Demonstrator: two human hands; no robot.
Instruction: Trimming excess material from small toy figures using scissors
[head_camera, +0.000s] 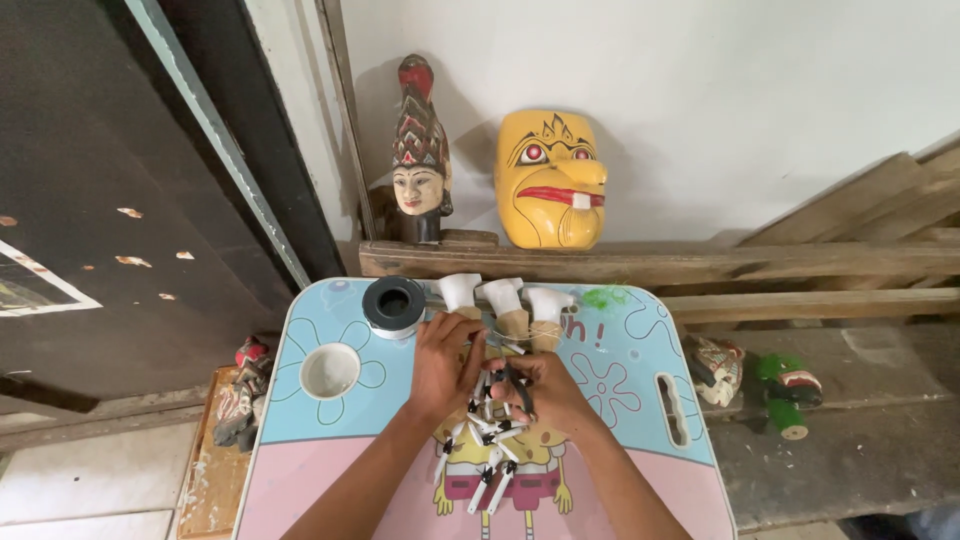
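Both hands meet over the middle of the small cartoon-printed surface (330, 470). The left hand (443, 362) has its fingers curled down onto a cluster of small black-and-white pieces (487, 440), pinching among them. The right hand (545, 392) is closed around a thin dark tool (519, 390), its tip pointing into the same cluster. The cluster lies at the centre of the surface, fanning out toward 6 o'clock from the hands.

At 12 o'clock from the hands stand three small white-topped wooden pieces (503, 305) in a row near the far edge. A dark roll of tape (393, 303) sits at about 10 o'clock, and a round white cup recess (330, 371) lies at 9 o'clock. Beyond, on a wooden ledge (800, 262), rest a carved head with a tall headdress (420, 160) and a yellow mask (550, 180).

The step in hand appears to be fine detail work on the small pieces, one hand steadying while the other works the tool. The next move would likely call for a steady pinch and a careful tool tip, so neighbouring pieces are not knocked loose.
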